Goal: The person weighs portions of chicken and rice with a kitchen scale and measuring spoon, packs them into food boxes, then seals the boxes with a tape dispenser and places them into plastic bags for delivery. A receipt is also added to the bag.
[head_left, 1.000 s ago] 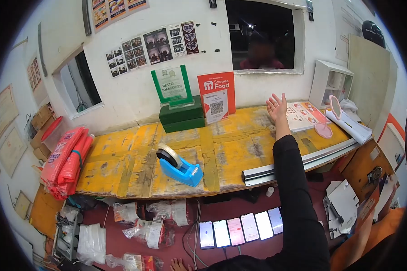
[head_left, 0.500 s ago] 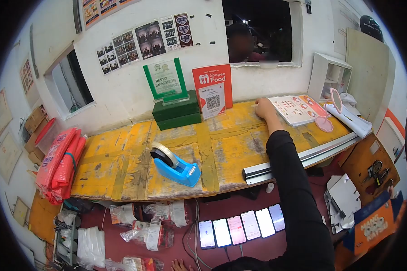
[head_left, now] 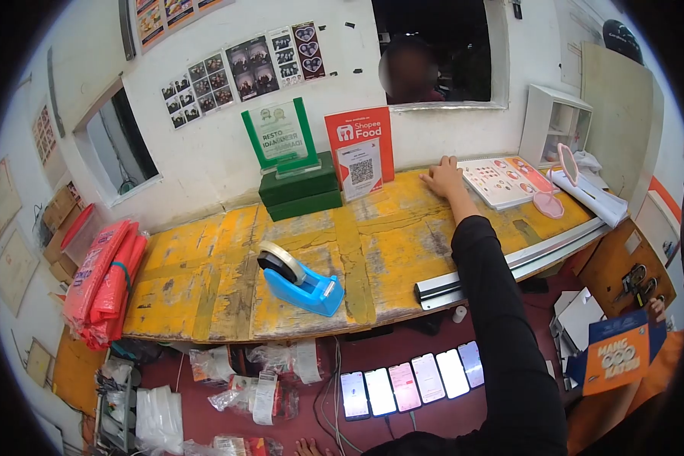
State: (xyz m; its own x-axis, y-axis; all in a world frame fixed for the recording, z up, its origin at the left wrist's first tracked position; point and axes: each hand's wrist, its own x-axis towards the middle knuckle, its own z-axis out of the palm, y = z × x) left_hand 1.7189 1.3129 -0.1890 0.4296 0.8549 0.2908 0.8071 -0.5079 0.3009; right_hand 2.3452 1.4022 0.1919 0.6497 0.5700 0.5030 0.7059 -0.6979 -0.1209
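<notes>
My right hand rests on the worn yellow counter, its fingers spread and nothing seen in them. Just right of it lies a spiral-bound menu booklet with red and orange pictures. The black-sleeved right arm reaches across the counter's front edge. At the bottom edge, only the fingers of my left hand show, apart on the dark red lower desk. Near them are plastic-wrapped packages with paper slips and a row of several lit phones.
A blue tape dispenser, green boxes, a red QR stand and pink plastic bags stand on the counter. A metal rail lies along its front. Another person, right, holds an orange and navy box; someone is outside the window.
My right hand's fingers have spread on the counter. The orange and navy box at right has turned more towards me, with a person's hand on it. The person outside the window has shifted slightly.
</notes>
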